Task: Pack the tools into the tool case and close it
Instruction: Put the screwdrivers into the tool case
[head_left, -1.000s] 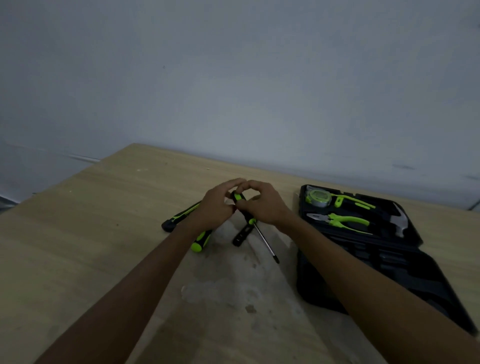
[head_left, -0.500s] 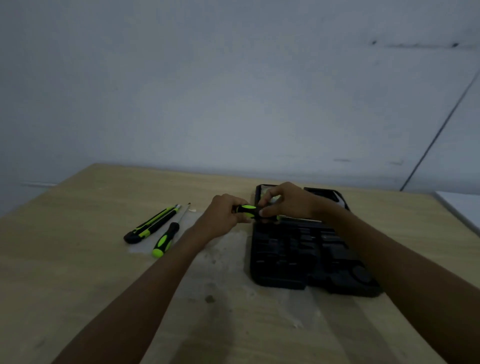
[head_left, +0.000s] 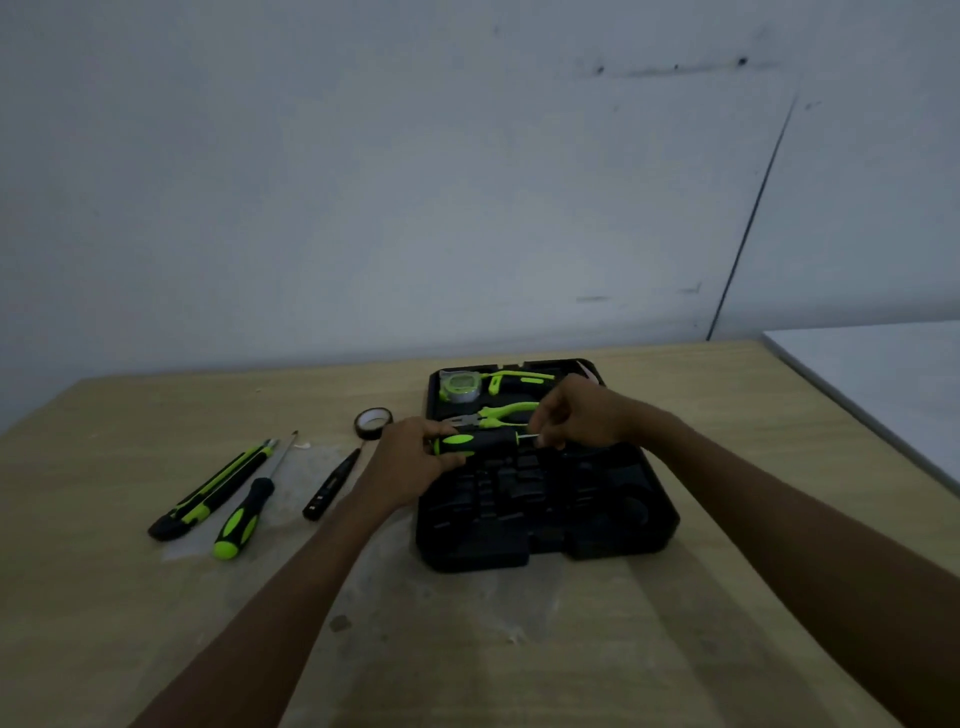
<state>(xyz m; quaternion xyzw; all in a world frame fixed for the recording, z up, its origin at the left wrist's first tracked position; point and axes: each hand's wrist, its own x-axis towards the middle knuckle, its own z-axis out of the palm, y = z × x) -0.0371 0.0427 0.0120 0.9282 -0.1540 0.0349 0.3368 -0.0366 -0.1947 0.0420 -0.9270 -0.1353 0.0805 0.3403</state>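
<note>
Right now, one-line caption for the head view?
Left hand and right hand hold a screwdriver over the open tool case; tape roll nearby.

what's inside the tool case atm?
Far half of the tool case: tape measure, pliers, another green-handled tool. The left hand and right hand hold a screwdriver over it, covering slots beneath. Near half too dark to judge.

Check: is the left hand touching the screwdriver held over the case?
Touching. Head view: the left hand grips the screwdriver by its green-and-black handle, fingers curled round it.
</note>
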